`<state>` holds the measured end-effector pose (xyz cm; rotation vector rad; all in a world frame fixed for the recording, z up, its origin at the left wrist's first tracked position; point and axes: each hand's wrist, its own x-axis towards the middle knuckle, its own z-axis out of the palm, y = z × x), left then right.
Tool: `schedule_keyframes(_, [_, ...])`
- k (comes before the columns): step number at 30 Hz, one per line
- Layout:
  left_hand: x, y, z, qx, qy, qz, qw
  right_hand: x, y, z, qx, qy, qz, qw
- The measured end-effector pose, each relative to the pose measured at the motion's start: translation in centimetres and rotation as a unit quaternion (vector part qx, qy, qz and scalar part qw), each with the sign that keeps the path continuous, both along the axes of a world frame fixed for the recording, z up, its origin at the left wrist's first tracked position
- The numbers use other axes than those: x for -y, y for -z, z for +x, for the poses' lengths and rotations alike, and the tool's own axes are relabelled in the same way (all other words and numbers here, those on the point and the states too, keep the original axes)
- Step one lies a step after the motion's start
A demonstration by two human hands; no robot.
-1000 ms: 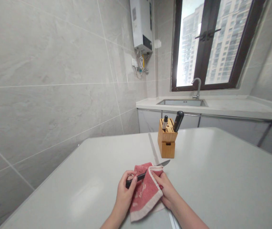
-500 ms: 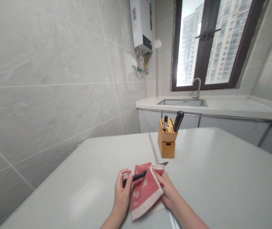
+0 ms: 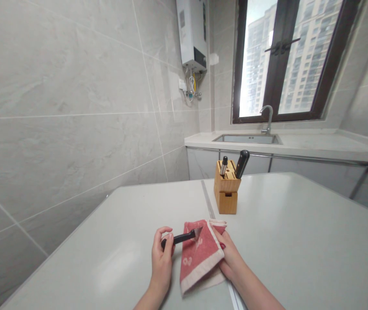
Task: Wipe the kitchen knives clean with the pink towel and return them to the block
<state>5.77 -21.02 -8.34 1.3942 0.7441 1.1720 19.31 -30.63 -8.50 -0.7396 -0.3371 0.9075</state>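
Note:
My left hand (image 3: 162, 254) is closed round the black handle of a small knife (image 3: 180, 237). Only a short piece of its blade shows near the handle; the rest is hidden in the folds of a red towel (image 3: 199, 258) with a pale border. My right hand (image 3: 230, 254) grips the folded towel from the right side, around the hidden blade. Beyond my hands a wooden knife block (image 3: 227, 189) stands upright on the table, holding a large black-handled knife (image 3: 242, 163) and a second black-and-silver handle (image 3: 224, 166).
The white table (image 3: 132, 224) has a seam running down its middle. Behind it are a counter (image 3: 316, 142) with a sink (image 3: 250, 138) and a faucet (image 3: 269, 118). A tiled wall (image 3: 74, 86) borders the left side, with a water heater (image 3: 192, 34) mounted in the corner.
My left hand has moved left, drawing the knife handle away from the towel. The blade tip that stuck out at the towel's far side is now hidden, and blade shows beside the handle.

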Motion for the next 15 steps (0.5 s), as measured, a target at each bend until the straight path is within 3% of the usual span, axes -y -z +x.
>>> schedule_keyframes(15, [-0.2, -0.26, -0.14, -0.004, 0.001, -0.039, 0.999, -0.07, 0.24, 0.64, 0.003, 0.029, -0.013, 0.999])
